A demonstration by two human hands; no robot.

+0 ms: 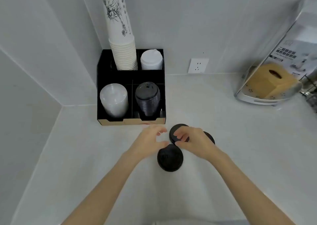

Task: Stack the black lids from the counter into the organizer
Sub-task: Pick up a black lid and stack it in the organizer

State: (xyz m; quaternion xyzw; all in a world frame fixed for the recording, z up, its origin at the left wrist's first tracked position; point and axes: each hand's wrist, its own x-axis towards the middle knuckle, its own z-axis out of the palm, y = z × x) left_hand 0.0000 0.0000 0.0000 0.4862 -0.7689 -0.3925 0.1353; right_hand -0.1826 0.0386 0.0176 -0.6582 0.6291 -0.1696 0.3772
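Nearest lid (170,158) flat on counter | right hand (192,141) grip pinching lid (175,133) | left hand (151,142) open, empty

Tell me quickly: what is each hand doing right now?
Left hand: open, fingers spread, holding nothing.
Right hand: closed on a black lid, pinching its edge.

Counter (223,156) with organizer (131,94), lids (170,158).
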